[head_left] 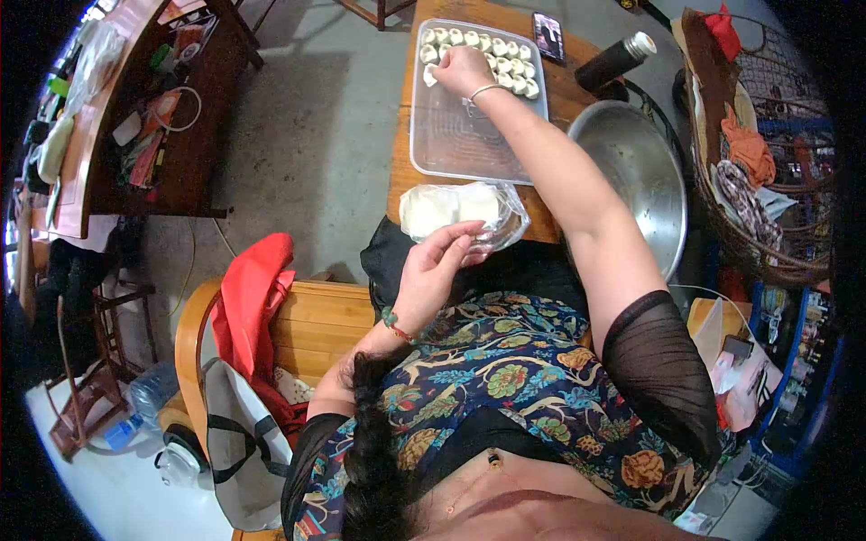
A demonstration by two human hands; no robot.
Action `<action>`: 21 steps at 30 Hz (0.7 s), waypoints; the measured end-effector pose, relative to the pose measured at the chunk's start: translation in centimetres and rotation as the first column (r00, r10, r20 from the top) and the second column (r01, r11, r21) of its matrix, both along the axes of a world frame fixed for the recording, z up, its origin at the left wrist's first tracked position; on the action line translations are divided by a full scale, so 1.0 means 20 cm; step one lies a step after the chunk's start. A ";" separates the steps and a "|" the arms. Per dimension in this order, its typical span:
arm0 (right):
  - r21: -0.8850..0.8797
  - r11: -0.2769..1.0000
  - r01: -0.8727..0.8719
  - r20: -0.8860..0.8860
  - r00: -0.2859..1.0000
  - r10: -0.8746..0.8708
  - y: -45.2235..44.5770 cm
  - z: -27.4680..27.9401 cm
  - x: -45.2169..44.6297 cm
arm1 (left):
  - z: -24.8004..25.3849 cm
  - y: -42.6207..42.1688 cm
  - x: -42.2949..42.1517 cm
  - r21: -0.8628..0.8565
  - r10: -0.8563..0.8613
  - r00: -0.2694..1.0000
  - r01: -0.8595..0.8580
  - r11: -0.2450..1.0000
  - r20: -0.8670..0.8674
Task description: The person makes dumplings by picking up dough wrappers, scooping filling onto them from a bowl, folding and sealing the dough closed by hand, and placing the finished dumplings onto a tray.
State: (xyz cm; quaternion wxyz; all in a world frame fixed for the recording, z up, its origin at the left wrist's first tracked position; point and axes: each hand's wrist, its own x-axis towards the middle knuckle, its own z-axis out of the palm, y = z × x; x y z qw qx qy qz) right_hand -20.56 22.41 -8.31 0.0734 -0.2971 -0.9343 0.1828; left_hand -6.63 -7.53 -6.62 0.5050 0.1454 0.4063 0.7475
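Observation:
My right hand (461, 72) reaches over a clear plastic tray (469, 149). Its fingers are closed on a small pale dumpling (430, 76) at the left end of a row. Several folded dumplings (498, 45) stand in rows across the tray's far part. Nearer to me, an open clear plastic bag (510, 221) holds a stack of white wrappers (442, 209). My left hand (437, 270) is at the bag's near edge, thumb and fingers drawn together; what lies between them, if anything, is hidden.
A phone (548, 37) and a dark thermos (613, 63) are on the wooden table (401, 135) beyond the tray. A large metal basin (631, 171) stands at the right. Red cloth (253, 302) hangs over the wooden chair (320, 316) at the left.

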 end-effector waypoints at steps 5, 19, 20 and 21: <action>0.032 0.995 0.093 0.047 0.994 -0.095 0.09 -0.08 0.01 | 0.03 0.00 0.08 -0.004 -0.005 1.000 0.005 1.000 0.006; -0.022 1.000 0.004 0.110 0.994 -0.001 0.13 0.05 0.18 | 0.10 0.00 0.18 -0.017 -0.011 1.000 0.011 1.000 -0.006; -0.101 0.995 -0.019 0.043 0.999 0.023 0.12 0.10 0.21 | 0.10 0.00 0.18 -0.020 -0.015 1.000 0.015 1.000 -0.011; -0.177 0.983 -0.049 -0.028 0.999 0.045 0.09 0.17 0.26 | 0.10 0.01 0.18 -0.017 -0.016 1.000 0.016 1.000 0.000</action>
